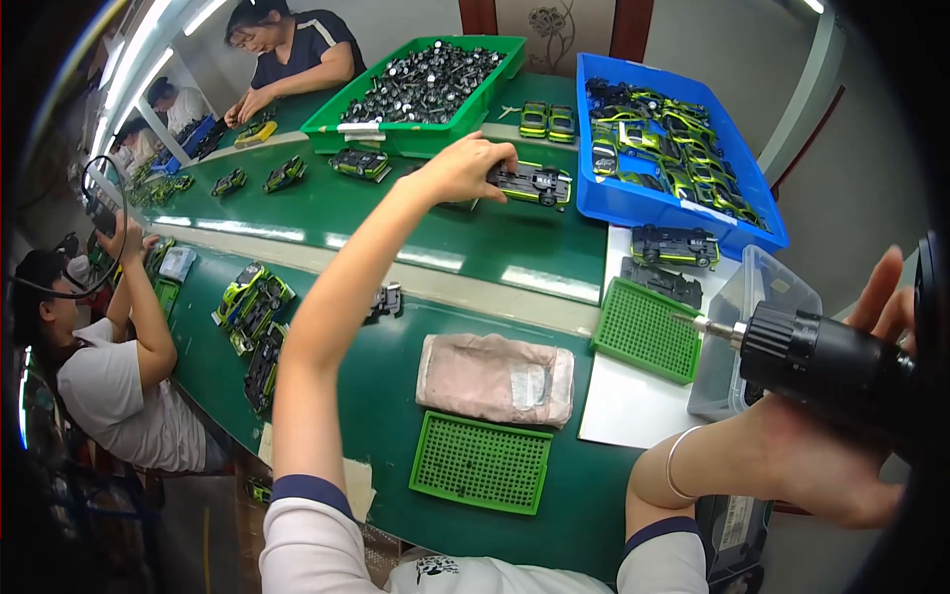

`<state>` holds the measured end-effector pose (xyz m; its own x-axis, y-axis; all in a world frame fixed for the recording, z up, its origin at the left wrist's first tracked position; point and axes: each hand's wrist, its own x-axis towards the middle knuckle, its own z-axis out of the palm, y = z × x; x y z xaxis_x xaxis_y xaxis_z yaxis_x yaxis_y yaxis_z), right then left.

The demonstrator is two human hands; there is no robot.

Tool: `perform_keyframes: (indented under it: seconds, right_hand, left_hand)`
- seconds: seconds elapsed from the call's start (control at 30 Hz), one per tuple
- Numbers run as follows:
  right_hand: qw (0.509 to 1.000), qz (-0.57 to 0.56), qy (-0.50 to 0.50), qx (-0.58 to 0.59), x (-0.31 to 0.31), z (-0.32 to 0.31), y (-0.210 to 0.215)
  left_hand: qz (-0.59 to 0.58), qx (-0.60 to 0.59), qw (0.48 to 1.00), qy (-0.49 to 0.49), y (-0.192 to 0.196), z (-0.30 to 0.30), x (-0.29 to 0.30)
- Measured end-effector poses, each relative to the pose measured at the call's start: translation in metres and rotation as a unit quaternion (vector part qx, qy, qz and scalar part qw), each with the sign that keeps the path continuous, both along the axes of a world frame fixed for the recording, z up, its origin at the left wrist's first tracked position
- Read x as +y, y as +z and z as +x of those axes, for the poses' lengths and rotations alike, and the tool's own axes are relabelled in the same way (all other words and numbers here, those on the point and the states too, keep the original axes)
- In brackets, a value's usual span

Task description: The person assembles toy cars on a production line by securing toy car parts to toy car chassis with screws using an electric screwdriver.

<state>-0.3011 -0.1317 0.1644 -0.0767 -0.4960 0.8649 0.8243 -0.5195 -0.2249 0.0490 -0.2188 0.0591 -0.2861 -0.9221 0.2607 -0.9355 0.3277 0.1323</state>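
My left hand (463,168) reaches far forward over the green table and grips a toy car chassis (535,183), black with green trim, lying underside up. My right hand (841,445) is raised at the right edge and holds a black electric screwdriver (821,361) whose metal bit (701,324) points left. A thin bracelet sits on my right wrist. Two more upturned car bodies (671,246) lie on a white sheet (633,406) just in front of the blue bin.
A blue bin (633,203) of green cars stands at right, a green bin (416,137) of dark parts behind. Two green mesh trays (482,462), a pinkish padded bag (495,378) and a clear plastic box (752,297) lie near me. Other people work at left and far side.
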Motion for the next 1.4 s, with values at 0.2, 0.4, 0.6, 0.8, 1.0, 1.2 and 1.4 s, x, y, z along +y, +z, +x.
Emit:
perform_keyframes:
  seconds: [0.2, 0.4, 0.6, 0.8, 1.0, 1.2, 1.4]
  right_hand:
    - [0.998, 0.04, 0.021, 0.052, 0.003, 0.021, -0.011]
    - [0.993, 0.045, 0.031, 0.104, 0.031, 0.052, -0.021]
    - [0.977, 0.008, 0.086, 0.194, 0.047, 0.059, -0.063]
    - [0.922, 0.109, 0.066, 0.366, 0.078, 0.068, -0.105]
    - [0.927, 0.12, 0.069, 0.349, 0.081, 0.074, -0.12]
    - [0.921, 0.078, 0.066, 0.376, 0.075, 0.075, -0.123]
    - [0.915, 0.097, 0.044, 0.389, 0.079, 0.075, -0.121]
  left_hand:
    - [0.03, 0.104, 0.993, -0.055, 0.008, -0.053, 0.149]
    - [0.059, 0.169, 0.984, -0.022, -0.021, -0.076, 0.203]
    - [-0.016, 0.171, 0.984, -0.056, -0.039, -0.074, 0.206]
    - [-0.035, 0.344, 0.937, -0.055, -0.072, -0.073, 0.207]
    - [0.046, 0.409, 0.909, -0.065, -0.078, -0.064, 0.209]
    - [0.08, 0.428, 0.898, -0.066, -0.076, -0.061, 0.21]
    - [0.134, 0.466, 0.873, -0.056, -0.079, -0.049, 0.206]
